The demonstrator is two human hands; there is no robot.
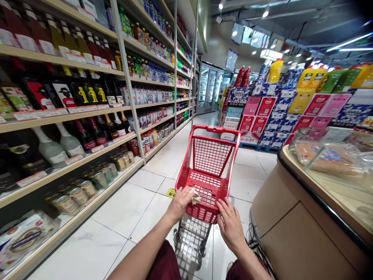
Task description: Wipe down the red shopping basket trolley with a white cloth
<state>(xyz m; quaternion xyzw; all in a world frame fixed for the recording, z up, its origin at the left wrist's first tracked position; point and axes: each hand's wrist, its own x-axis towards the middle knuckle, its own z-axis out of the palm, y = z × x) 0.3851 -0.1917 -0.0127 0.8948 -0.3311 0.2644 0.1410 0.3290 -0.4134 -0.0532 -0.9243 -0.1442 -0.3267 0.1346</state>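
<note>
A small red plastic shopping cart (204, 183) stands on the floor right in front of me, its grid basket holding nothing that I can see. My left hand (179, 203) is at the near left corner of the basket. Under its fingers is a crumpled off-white cloth (195, 195), pressed near the basket's rim. On the near right corner lies my right hand (230, 221), fingers stretched out along the red edge and holding nothing. The cart's handle (215, 128) is at the far end, away from me.
Shelves with bottles and cans (87, 109) run along the left. A rounded counter (294, 217) with packaged food stands close on the right, cables (256, 245) at its foot. Stacked drink cartons (262, 116) and glass-door fridges (208, 87) are farther back. A yellow floor sticker (170, 193) lies beside the cart.
</note>
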